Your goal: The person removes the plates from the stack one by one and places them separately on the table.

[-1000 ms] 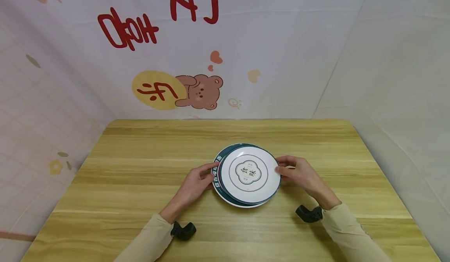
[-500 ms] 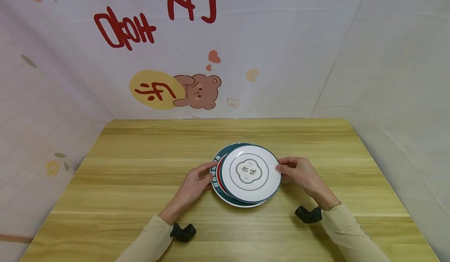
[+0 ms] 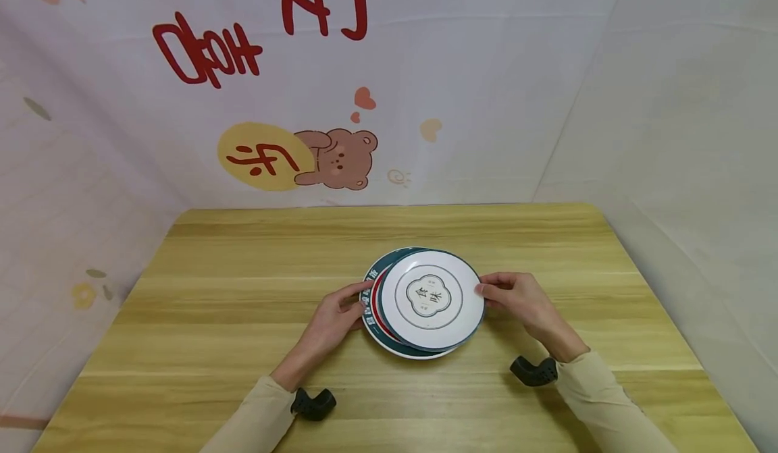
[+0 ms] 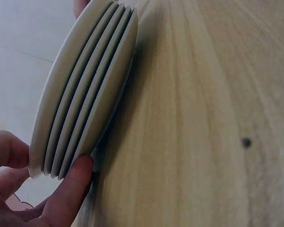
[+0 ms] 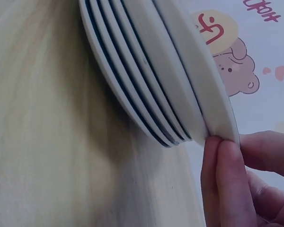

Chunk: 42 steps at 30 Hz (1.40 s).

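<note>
Head view. White top plate [image 3: 434, 331] is lying off-centre to the right, overlapping a red-banded plate [image 3: 376, 308] and a wider green-rimmed plate [image 3: 387, 262], all near the middle of the wooden table [image 3: 243, 257]. Change: against one second earlier, more red band is showing at the left, the top plate sitting farther right over those beneath. Judged meaning: the top plate is being parted from the others, and the parting is looking incomplete. Left hand [image 3: 331, 316] is gripping the green-rimmed plate's left edge; right hand [image 3: 525, 301] is pinching the top plate's right edge. Appearance: the top plate is bearing a lettered, flower-shaped panel inside a thin ring, with a dark edge.

Left wrist view. Stack [image 4: 87, 90] is presenting several pale rims, nested closely. Fingers are clamping its edge from above and below; whether its foot is touching the table is staying unclear.

Right wrist view. The thumb is pressing the top plate's upper face, two fingers supporting it underneath; its rim is projecting past the next one.
</note>
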{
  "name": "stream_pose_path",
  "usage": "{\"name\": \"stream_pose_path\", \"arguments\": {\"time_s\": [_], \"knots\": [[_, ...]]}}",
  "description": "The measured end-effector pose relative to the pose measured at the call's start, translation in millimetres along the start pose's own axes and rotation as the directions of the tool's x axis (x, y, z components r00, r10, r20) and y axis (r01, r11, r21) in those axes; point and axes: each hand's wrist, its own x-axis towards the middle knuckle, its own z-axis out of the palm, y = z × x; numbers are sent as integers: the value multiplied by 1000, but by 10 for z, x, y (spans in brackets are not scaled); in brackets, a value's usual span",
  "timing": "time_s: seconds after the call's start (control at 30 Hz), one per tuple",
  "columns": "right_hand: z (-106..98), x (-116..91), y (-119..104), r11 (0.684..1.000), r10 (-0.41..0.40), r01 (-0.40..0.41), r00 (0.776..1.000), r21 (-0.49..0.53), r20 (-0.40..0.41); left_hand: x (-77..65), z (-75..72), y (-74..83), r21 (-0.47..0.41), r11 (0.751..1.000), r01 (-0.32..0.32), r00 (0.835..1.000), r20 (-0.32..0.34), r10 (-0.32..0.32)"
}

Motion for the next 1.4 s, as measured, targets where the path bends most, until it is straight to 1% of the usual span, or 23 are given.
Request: {"name": "stream_pose_path", "arguments": {"time_s": [0.17,0.33,0.53,0.67,0.8,1.0,1.27,1.4], "knots": [[21,-8,-26,999,12,-12,1000,33,-6,-19,-22,0,5,1000,-3,1000,-1,3],[27,-14,-39,996,30,-29,1000,85,-5,-33,-33,-5,6,1000,-5,1000,-16,5],[-40,-10,-16,988,49,-43,998,146,-37,-41,-38,-8,30,1000,2,999,-43,0],[-142,-13,32,978,51,-37,997,206,-65,-54,-42,-7,51,999,5,999,-55,-2],[-263,-33,64,963,47,-26,996,267,-75,-55,-39,-11,65,998,11,998,-57,-7],[-463,-78,60,941,38,-13,997,338,-69,-26,-22,-15,59,998,5,999,-46,-2],[-716,-107,17,903,41,-10,997,430,-64,-18,-8,-6,56,998,-2,1000,-31,4],[-819,-109,4,895,25,4,998,445,-58,-20,-2,-1,48,999,-8,1000,-23,10]]}}
